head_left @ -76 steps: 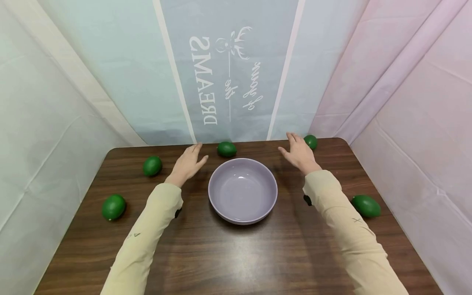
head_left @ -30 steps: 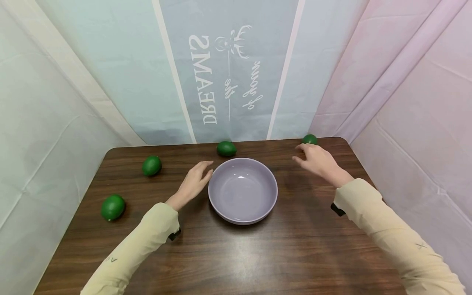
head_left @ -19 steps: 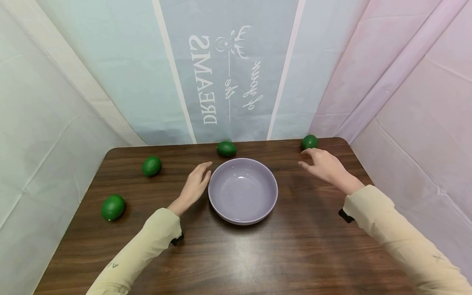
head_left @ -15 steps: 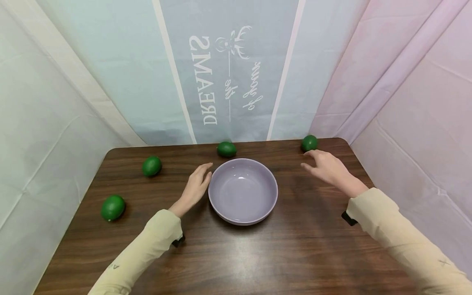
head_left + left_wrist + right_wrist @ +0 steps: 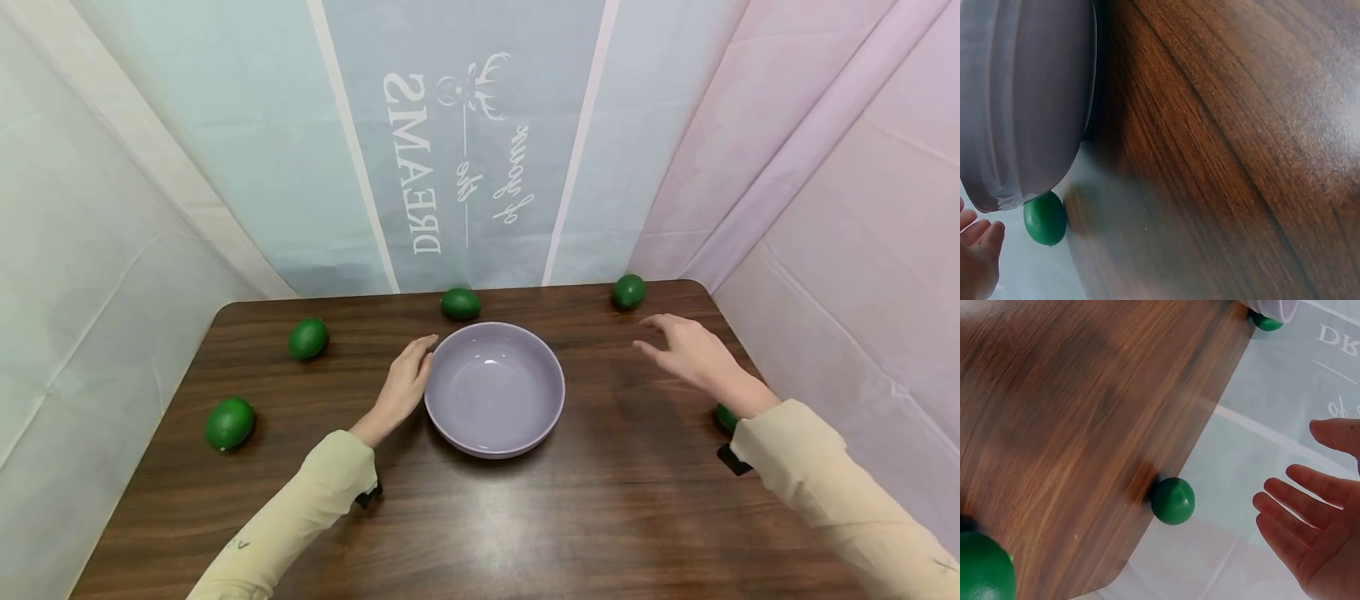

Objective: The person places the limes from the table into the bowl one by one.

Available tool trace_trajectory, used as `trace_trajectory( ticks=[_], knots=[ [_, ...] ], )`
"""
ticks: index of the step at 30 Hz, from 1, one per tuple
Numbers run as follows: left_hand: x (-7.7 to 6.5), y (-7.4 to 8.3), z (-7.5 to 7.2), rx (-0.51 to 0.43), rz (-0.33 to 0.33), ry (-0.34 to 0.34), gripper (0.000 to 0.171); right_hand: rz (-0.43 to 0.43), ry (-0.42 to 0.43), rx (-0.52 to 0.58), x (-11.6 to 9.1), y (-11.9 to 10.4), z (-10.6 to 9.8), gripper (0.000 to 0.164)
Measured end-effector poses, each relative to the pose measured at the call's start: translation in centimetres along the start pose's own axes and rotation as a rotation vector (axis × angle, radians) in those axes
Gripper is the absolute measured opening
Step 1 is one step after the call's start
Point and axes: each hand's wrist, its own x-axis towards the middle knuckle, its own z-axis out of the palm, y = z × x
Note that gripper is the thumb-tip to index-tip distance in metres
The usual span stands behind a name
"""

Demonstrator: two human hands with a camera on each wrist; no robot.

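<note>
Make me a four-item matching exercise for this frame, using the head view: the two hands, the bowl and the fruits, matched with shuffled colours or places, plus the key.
Column one
1. Bowl
2. Left hand
3. Right hand
4. Fruits

Column two (head view, person's own left and right)
A. Green
B. Between the bowl and the right edge of the table
C. Pale purple
D. Close by the bowl's left side

Right pairs: 1-C, 2-D, 3-B, 4-A
</note>
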Motion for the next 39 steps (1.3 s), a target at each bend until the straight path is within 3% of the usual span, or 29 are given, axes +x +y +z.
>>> trace_trajectory(
  ticks=[15,27,39],
  knots=[
    [-0.7,-0.4,0.2,0.033,0.048,-0.003,0.034,0.036,0.023,0.014,-2.1,2.3,-0.1,0.058],
    [-0.8,-0.3,0.7,0.054,0.031,-0.003,0.035,0.071,0.035,0.023,-3.5,4.4,0.1,0.056],
    [-0.7,-0.2,1.0,0.067,0.062,-0.010,0.034,0.070,0.048,-0.011,-5.0,6.3,0.3,0.057]
  ],
)
